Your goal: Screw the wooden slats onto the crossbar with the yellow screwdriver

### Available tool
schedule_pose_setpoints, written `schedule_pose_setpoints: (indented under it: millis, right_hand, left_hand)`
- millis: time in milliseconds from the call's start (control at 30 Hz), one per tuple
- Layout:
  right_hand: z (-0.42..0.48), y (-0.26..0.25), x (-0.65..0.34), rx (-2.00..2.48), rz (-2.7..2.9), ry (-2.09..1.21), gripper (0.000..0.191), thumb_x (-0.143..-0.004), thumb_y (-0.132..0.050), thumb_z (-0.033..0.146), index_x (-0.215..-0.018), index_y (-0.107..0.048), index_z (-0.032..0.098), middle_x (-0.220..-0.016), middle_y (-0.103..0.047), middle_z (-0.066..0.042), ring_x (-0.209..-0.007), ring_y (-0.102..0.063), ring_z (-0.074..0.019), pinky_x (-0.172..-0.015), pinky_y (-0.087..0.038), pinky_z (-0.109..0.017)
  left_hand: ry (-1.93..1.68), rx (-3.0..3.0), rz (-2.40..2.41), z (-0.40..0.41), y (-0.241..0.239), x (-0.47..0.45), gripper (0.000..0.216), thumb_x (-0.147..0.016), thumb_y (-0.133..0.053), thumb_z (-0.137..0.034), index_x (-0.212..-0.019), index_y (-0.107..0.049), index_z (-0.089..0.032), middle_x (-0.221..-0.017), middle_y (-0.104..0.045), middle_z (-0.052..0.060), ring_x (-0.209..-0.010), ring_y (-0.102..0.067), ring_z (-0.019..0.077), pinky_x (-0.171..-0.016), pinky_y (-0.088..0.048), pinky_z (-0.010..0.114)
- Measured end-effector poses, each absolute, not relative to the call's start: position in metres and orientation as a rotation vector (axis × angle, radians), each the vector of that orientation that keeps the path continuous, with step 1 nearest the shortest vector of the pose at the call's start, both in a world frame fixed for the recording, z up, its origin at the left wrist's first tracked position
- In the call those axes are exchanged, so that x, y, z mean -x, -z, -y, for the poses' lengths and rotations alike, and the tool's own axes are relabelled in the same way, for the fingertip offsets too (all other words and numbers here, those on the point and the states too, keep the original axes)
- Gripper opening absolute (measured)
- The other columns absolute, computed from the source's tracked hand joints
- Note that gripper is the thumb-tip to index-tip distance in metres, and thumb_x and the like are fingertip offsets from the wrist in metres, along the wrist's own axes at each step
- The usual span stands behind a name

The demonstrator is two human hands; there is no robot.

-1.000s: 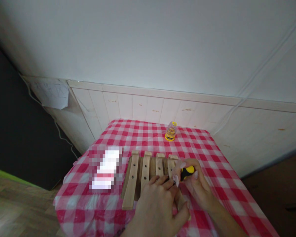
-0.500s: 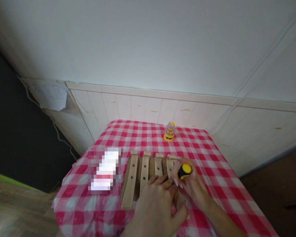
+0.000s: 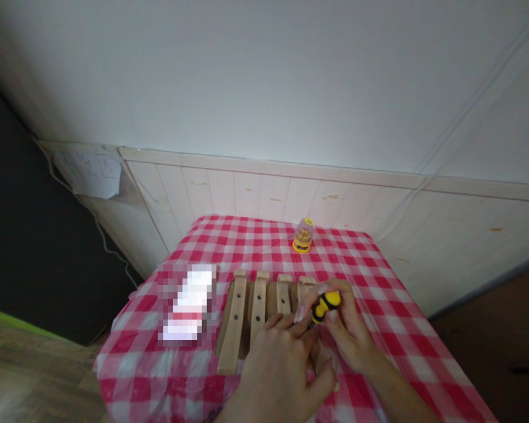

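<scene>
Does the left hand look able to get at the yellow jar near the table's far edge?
Probably yes: the left hand rests on the wooden slats, the screwdriver is in the right hand, and bare checked cloth lies before the jar.

One wooden rack lies on one red-and-white checked tablecloth, and four pale slats show across the rack's top. Two hands are at the rack's near right corner: one left hand and one right hand. One yellow-and-black screwdriver is at the rack's right edge. One clear bit holder stands beyond the rack, well apart. One blurred packet lies just left of the rack. One sheet of paper hangs far beyond the rack, to its left.
</scene>
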State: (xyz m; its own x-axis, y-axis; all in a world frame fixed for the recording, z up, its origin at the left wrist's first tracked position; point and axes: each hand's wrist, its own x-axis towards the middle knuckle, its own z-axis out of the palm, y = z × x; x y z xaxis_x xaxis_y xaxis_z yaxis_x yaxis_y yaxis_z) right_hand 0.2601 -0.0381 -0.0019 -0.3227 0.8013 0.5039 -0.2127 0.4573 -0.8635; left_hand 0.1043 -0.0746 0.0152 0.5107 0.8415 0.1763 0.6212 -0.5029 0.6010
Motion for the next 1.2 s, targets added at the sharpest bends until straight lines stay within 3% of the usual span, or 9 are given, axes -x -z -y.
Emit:
schedule_pose_setpoints:
  millis: [133, 300, 600, 867, 1033, 1200]
  right_hand:
    - [0.038, 0.008, -0.257, 0.574, 1.529, -1.130, 0.025, -0.104, -0.054, 0.056, -0.117, -0.052, 0.035, -0.074, -0.056, 0.004, -0.060, -0.047, -0.0159, -0.057, -0.045, -0.028]
    - [0.036, 0.013, -0.255, 0.644, 1.343, -1.317, 0.048, -0.103, -0.037, 0.070, -0.118, -0.060, 0.030, -0.068, -0.051, 0.002, -0.056, -0.044, -0.0181, -0.053, -0.045, -0.031]
    - [0.033, 0.010, -0.263, 0.499, 1.479, -1.221, 0.024, -0.107, -0.048, 0.052, -0.116, -0.056, 0.032, -0.085, -0.061, -0.001, -0.075, -0.059, -0.0204, -0.072, -0.054, -0.036]
    - [0.037, 0.010, -0.258, 0.544, 1.497, -1.135, 0.020, -0.107, -0.051, 0.051, -0.115, -0.055, 0.033, -0.077, -0.052, 0.003, -0.064, -0.046, -0.0162, -0.062, -0.045, -0.030]
    - [0.036, 0.017, -0.258, 0.556, 1.304, -1.326, 0.038, -0.104, -0.045, 0.064, -0.113, -0.060, 0.031, -0.071, -0.048, 0.003, -0.061, -0.043, -0.0177, -0.059, -0.046, -0.030]
    - [0.033, 0.019, -0.263, 0.487, 1.361, -1.304, 0.028, -0.108, -0.045, 0.055, -0.115, -0.062, 0.034, -0.075, -0.053, 0.003, -0.064, -0.048, -0.0169, -0.063, -0.047, -0.030]
  left_hand:
    - [-0.630, -2.303, -1.188, 0.074, -0.016, -0.105, 0.019, -0.088, -0.061, -0.024, -0.093, -0.078, -0.016, -0.100, -0.079, 0.009, -0.099, -0.073, 0.0309, -0.100, -0.054, 0.051]
    - [-0.646, -2.291, -1.171, 0.073, -0.015, -0.105, 0.018, -0.088, -0.062, -0.024, -0.092, -0.078, -0.017, -0.105, -0.079, 0.009, -0.104, -0.072, 0.0314, -0.104, -0.052, 0.052]
    - [-0.671, -2.287, -1.159, 0.074, -0.012, -0.105, 0.026, -0.088, -0.062, -0.023, -0.108, -0.078, -0.017, -0.115, -0.078, 0.010, -0.111, -0.071, 0.0323, -0.107, -0.051, 0.052]
    - [-0.654, -2.292, -1.167, 0.074, -0.012, -0.105, 0.024, -0.088, -0.062, -0.024, -0.102, -0.079, -0.015, -0.108, -0.079, 0.011, -0.107, -0.072, 0.0321, -0.107, -0.051, 0.053]
    - [-0.658, -2.282, -1.171, 0.073, -0.012, -0.105, 0.021, -0.088, -0.062, -0.024, -0.098, -0.079, -0.016, -0.108, -0.079, 0.010, -0.106, -0.072, 0.0318, -0.105, -0.053, 0.053]
    - [-0.663, -2.285, -1.177, 0.073, -0.012, -0.105, 0.029, -0.087, -0.062, -0.023, -0.110, -0.078, -0.015, -0.111, -0.079, 0.010, -0.107, -0.072, 0.0323, -0.105, -0.052, 0.053]
